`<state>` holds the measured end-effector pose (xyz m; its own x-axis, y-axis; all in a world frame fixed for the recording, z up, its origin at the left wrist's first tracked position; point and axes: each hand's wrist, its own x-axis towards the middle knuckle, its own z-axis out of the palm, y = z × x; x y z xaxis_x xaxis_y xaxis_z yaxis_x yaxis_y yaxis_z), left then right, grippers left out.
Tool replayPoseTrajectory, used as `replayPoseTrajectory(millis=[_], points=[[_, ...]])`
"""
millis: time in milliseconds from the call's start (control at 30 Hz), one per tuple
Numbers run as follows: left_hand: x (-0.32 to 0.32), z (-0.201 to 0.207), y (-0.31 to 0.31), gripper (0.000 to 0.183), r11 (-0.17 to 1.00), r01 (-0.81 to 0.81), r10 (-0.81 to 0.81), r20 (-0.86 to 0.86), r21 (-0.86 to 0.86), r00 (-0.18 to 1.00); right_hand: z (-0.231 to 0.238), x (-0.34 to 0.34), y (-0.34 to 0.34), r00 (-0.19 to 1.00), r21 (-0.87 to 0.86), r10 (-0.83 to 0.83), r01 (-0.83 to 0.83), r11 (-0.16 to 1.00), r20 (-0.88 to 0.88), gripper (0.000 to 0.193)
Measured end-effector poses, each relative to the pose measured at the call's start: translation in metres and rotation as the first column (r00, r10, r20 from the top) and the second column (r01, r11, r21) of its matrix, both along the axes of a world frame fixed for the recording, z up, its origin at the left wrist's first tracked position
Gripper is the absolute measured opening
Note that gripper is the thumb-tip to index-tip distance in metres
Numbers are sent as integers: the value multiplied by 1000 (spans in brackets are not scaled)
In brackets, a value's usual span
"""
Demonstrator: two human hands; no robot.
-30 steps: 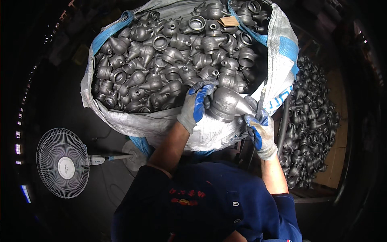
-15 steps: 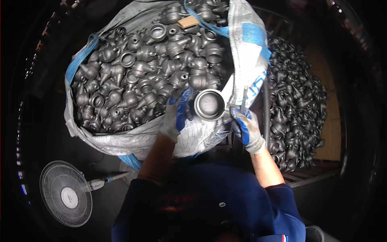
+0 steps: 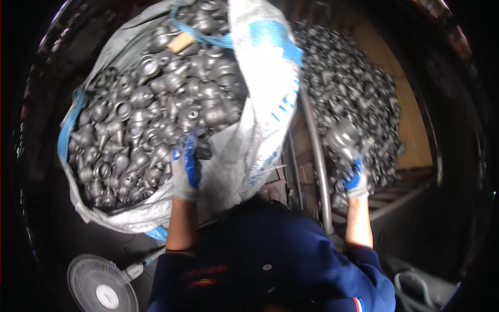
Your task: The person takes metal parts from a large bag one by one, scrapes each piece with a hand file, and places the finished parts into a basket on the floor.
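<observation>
My right hand (image 3: 355, 179), in a white and blue work glove, is closed on a dark grey metal casting (image 3: 343, 134). The casting has a round, cup-like end and is blurred by motion. It hangs over a large heap of similar castings (image 3: 358, 88) on the right. My left hand (image 3: 187, 164), gloved the same way, hovers at the near right side of a white bulk bag (image 3: 221, 161). Its fingers are extended and nothing shows in it. Many more grey castings (image 3: 138, 117) fill the bag.
A metal rail (image 3: 315, 156) runs between the bag and the right heap. Blue straps (image 3: 73, 117) edge the bag, and a small tan block (image 3: 180, 42) lies on its castings. A standing fan (image 3: 104, 286) is at the lower left. A tan board (image 3: 403, 104) lines the heap's far side.
My right hand has carried the casting from the bag's near right edge across the rail to above the right heap. My left hand has come away from the casting. The view has swung right.
</observation>
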<state>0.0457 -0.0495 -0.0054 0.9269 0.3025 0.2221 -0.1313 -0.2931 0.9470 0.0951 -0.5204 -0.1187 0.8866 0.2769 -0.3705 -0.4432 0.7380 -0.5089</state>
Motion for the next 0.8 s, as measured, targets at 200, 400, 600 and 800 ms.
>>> replayPoseTrajectory(millis=[200,400,600,800], points=[[2,-28,48,25,684,-256,250,-110,-683,962,-43,32,-53,948,-554,-287,168,815,-135,38],[17,-52,132,25,509,-363,400,-159,-781,903,-32,43,-16,990,-405,-133,102,909,-48,31],[48,-78,197,37,318,-584,638,-287,-747,715,-9,48,49,996,-171,83,-78,982,22,30],[79,-118,255,45,181,-501,590,-315,-846,744,6,6,94,951,-559,256,-120,821,172,32]])
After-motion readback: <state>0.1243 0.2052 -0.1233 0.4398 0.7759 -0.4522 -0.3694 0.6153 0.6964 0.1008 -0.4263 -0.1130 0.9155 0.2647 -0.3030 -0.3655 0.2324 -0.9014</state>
